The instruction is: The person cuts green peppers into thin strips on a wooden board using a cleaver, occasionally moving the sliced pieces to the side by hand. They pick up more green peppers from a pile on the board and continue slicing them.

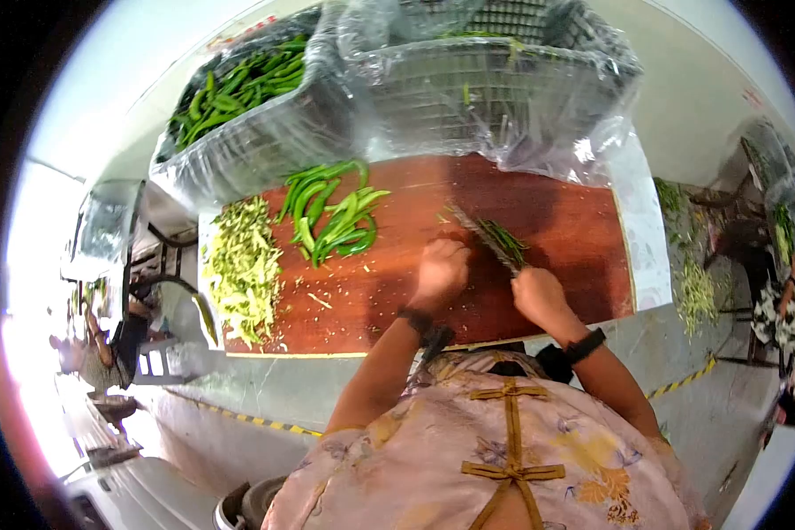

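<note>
My right hand (540, 297) is wrapped round the handle of a knife (486, 237), its narrow blade angled up and left over the reddish-brown board (415, 318). Thin green strips (503, 240) lie along the blade's right side. To the left of the knife, my left hand (442, 272) is closed with fingers curled just above the board; whatever they may hold is hidden. Farther left lies a loose bunch of whole green chili peppers (340, 221). A heap of pale green cut pieces (243, 274) covers the board's left end.
Behind the board stand two plastic-lined crates: the left crate (247, 128) holds green peppers, the right crate (503, 97) a few green bits. Pale green scraps (698, 296) lie at the right. Other people (106, 349) are at the far left and right (782, 314).
</note>
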{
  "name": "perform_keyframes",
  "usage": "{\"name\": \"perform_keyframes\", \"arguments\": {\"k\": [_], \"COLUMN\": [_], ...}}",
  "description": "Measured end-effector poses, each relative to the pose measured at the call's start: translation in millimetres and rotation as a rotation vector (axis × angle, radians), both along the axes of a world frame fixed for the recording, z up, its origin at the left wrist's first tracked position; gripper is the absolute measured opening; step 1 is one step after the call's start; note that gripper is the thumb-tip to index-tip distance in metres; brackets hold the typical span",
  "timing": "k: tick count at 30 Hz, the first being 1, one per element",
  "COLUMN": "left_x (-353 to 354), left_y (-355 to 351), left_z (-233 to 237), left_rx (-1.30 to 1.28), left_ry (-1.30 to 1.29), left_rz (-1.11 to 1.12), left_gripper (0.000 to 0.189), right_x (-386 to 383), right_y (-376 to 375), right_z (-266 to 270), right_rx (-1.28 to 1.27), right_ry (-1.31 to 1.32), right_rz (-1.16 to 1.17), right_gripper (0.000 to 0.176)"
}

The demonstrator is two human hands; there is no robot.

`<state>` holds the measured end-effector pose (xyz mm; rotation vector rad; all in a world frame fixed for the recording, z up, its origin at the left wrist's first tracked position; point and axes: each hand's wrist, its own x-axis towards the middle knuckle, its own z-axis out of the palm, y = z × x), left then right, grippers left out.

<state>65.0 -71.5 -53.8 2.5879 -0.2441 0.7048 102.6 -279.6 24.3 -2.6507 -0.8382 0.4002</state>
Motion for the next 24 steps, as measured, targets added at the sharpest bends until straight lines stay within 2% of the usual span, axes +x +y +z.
{"name": "perform_keyframes", "arguments": {"k": [1,3,5,6,7,8,9,11,15,18,19,21,22,24], "left_x": [-4.4,-11.7,-19.0,-25.2,-32.5,-35.7,-40.9,-46.8,-50.9,-44.7,-39.8,-30.4,-27.7,-23.0], "left_y": [5.7,14.5,36.3,47.9,58.6,74.1,78.5,97.8,97.5,83.4,74.9,59.5,55.2,47.8], "left_z": [3.5,12.5,25.8,28.6,44.4,37.9,50.4,38.4,47.8,45.9,44.7,43.3,40.0,38.9], "left_rx": [0.006,0.117,0.080,0.082,0.090,0.119,0.115,0.218,0.232,0.028,-0.051,-0.302,-0.304,-0.204], "left_ry": [0.001,0.070,0.031,0.049,0.214,0.128,0.179,0.135,0.274,0.376,0.331,0.364,0.365,0.231], "left_rz": [0.020,0.181,0.274,0.363,0.442,0.505,0.600,0.697,0.717,0.668,0.656,0.494,0.489,0.327], "left_gripper": [0.005,0.008,0.008,0.018,0.025,0.026,0.028,0.035,0.040,0.043,0.038,0.030,0.030,0.024], "right_x": [0.2,7.4,7.8,3.8,-3.7,-11.2,-18.4,-27.1,-31.4,-26.1,-22.4,-16.3,-13.4,-10.7], "right_y": [-7.5,-19.0,-27.0,-27.1,-24.4,-21.1,-17.4,-11.4,-9.5,-17.3,-19.8,-25.3,-27.7,-31.0], "right_z": [0.3,-1.2,0.1,2.7,6.4,10.9,16.7,14.7,14.2,9.7,9.3,8.1,6.0,4.6], "right_rx": [0.011,0.015,-0.006,-0.007,0.007,0.021,0.053,0.066,0.043,0.044,0.046,0.044,0.053,0.059], "right_ry": [-0.085,-0.057,-0.127,-0.132,-0.118,-0.103,-0.063,0.033,0.054,0.018,0.002,-0.014,-0.015,-0.018], "right_rz": [-0.029,-0.134,-0.080,-0.082,-0.060,-0.041,-0.023,0.039,0.058,0.001,-0.026,-0.059,-0.087,-0.118], "right_gripper": [0.025,0.024,0.026,0.026,0.027,0.027,0.027,0.025,0.024,0.024,0.024,0.023,0.023,0.024]}}
